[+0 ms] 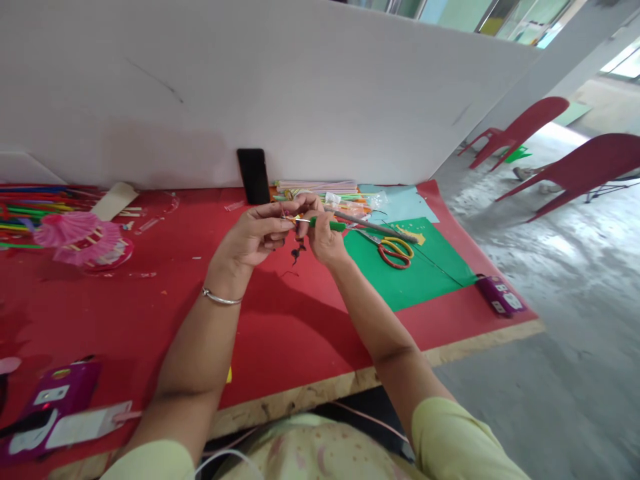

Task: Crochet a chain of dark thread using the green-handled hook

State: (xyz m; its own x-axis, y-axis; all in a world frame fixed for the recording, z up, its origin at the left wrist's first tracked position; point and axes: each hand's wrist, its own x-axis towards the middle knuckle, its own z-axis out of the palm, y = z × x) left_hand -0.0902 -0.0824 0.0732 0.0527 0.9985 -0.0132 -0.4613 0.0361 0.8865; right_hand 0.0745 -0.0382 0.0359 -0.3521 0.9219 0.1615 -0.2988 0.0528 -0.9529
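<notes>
In front of my chest, both hands are raised over the red-covered table. My left hand [250, 237], closed in a pinch, holds a small orange piece [291, 219], mostly hidden by the fingers. My right hand [323, 233] grips a green-handled tool [334, 225] whose thin metal shaft points left and meets the orange piece. A dark, curled strand [299, 253] dangles below the fingers; which hand holds it I cannot tell. Just beyond my right hand, a grey rod [373, 224] slants over scissors [397, 253] with red and yellow handles.
A phone [254, 175] leans against the white board [300, 93]. Scissors rest on a green sheet [400, 293]. Coloured sticks [20, 213] and a pink ruffled item [83, 237] lie left. Purple boxes sit at the right edge [500, 295] and lower left [75, 387]. Red chairs [590, 167] stand beyond.
</notes>
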